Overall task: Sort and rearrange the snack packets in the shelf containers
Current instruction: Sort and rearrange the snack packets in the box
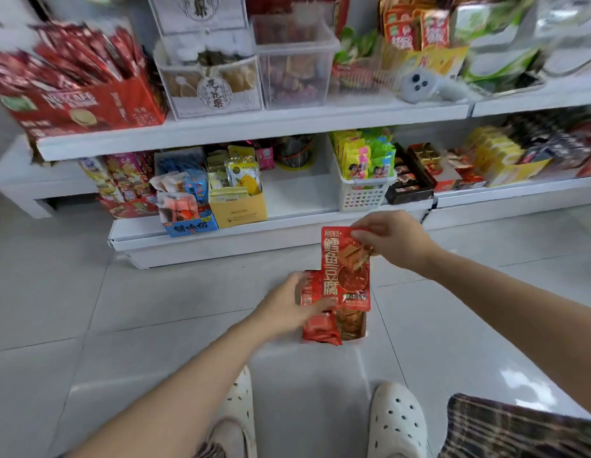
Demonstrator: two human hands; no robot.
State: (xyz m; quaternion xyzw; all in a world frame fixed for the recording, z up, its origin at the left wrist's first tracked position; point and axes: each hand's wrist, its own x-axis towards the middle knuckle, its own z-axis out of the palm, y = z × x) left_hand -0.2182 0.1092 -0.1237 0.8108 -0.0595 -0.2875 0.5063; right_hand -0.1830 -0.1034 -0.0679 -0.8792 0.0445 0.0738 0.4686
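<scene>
The right hand (391, 241) is pinching 1 red snack packet (345, 269) by its top corner, hanging upright over the white container (361, 335) on the floor; the left hand (289, 304) is gripping the packets (320, 327) inside; parting them should be opening a slot, so lower it straight.

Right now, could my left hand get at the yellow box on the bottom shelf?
Probably not yet: the left hand is gripping red packets on the floor. Nothing blocks the yellow box.
</scene>
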